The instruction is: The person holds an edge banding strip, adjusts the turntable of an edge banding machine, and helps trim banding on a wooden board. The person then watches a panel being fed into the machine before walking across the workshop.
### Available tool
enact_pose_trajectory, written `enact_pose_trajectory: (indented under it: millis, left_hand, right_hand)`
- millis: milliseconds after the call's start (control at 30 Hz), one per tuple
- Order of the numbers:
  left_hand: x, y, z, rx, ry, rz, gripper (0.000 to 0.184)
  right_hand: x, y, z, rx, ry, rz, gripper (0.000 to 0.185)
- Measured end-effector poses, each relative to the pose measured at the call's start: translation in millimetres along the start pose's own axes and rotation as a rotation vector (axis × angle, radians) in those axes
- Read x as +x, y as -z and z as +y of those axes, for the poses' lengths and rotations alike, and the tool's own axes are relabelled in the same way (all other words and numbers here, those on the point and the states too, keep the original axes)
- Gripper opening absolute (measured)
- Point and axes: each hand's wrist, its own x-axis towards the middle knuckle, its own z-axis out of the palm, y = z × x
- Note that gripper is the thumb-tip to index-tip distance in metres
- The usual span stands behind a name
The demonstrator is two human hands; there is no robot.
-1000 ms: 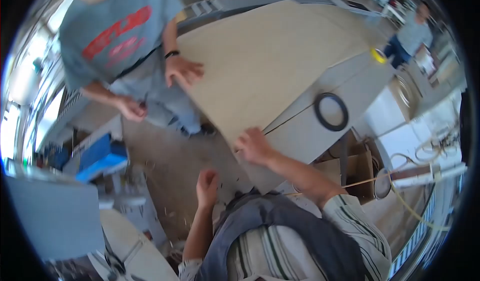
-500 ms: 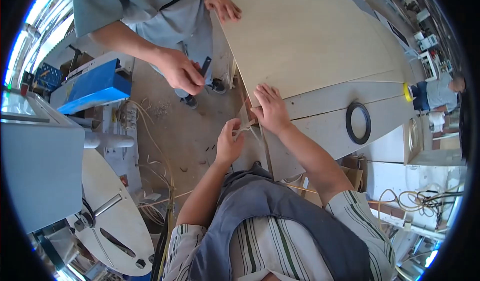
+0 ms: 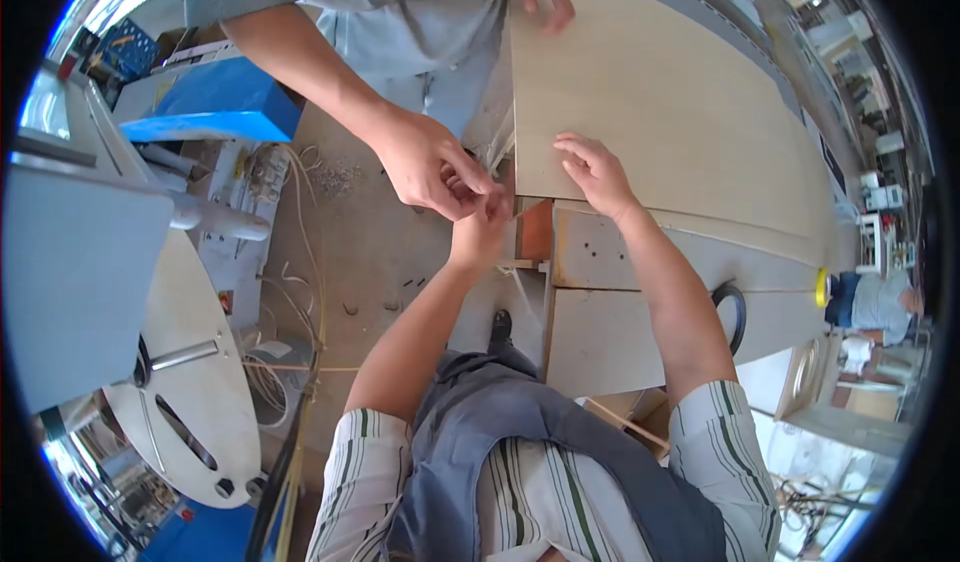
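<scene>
Workshop floor (image 3: 385,252), scattered with scraps, lies left of a grey bench (image 3: 600,342). Pale board (image 3: 660,82) rests flat on the bench, covering its far part; outline bent by the lens. Right hand (image 3: 598,174): over the board's near-left corner area, fingers loosely spread, gripping nothing visible; contact with the surface uncertain. Left hand (image 3: 478,237): just off the board's left edge, meeting a co-worker's hand (image 3: 425,167). Fingers overlap and blur there; cannot tell whether the left hand is clenched or grasping, nor what, if anything, lies between the two. Co-worker's other hand (image 3: 546,0): at the board's far-left part, blurred; co-worker's head cut off by the frame. Black ring (image 3: 740,312) on the bench: partly hidden by the right forearm. Yellow roll (image 3: 822,288): at the bench's right end, small.
</scene>
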Motion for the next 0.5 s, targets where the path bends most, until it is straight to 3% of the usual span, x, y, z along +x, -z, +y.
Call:
enact_pose_trajectory:
  millis: [133, 167, 300, 333, 467, 500]
  left_hand:
    - [6, -23, -27, -0.983, 0.605, -0.036, 0.040]
    - [8, -23, -24, -0.981, 0.606, -0.025, 0.040]
    - [0, -24, 0, 0.307, 0.266, -0.023, 0.044]
    - [-3, -25, 8, 0.308, 0.273, -0.013, 0.044]
    - [-29, -38, 38, 0.432, -0.269, 0.320, 0.055]
    - [-40, -41, 35, 0.306, 0.087, 0.097, 0.061]
  right_hand:
    - [-1, 1, 11, 0.127, 0.062, 0.029, 0.030]
    - [0, 2, 10, 0.133, 0.066, 0.022, 0.030]
    - [-3, 4, 1, 0.144, 0.066, 0.022, 0.030]
    - [-3, 5, 3, 0.147, 0.072, 0.013, 0.030]
    - [-4, 0, 12, 0.083, 0.118, 0.039, 0.024]
    - [-9, -1, 14, 0.091, 0.121, 0.035, 0.024]
